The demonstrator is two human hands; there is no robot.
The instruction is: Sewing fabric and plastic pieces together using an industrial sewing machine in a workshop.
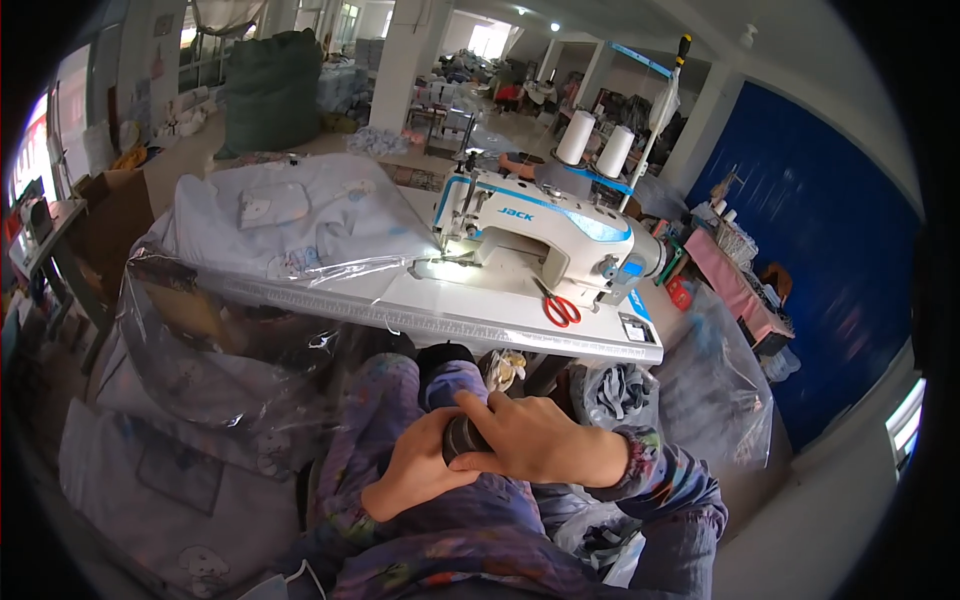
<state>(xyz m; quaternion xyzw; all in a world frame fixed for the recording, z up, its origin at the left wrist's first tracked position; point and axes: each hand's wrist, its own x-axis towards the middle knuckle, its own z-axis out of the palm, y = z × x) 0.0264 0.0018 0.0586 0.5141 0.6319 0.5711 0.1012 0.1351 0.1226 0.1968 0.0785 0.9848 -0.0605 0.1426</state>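
Observation:
Above my lap, both my hands are closed around a small dark round object (463,438) with a ribbed-looking side; its exact kind I cannot make out. My left hand (420,462) wraps it from the left. Over its top and right side lies my right hand (535,436), with the thumb along the lower edge. Much of the object is hidden by my fingers. Beyond my hands, a white and blue sewing machine (545,225) stands on a white table (480,320) with its lamp lit. Red-handled scissors (560,309) lie by the machine, touched by neither hand.
Pale printed fabric (300,215) covers the table's left part and hangs toward the floor with clear plastic film (250,370). Two white thread cones (575,138) stand behind the machine. Right of my knees are a plastic bag of dark scraps (622,392) and a blue wall panel (810,230).

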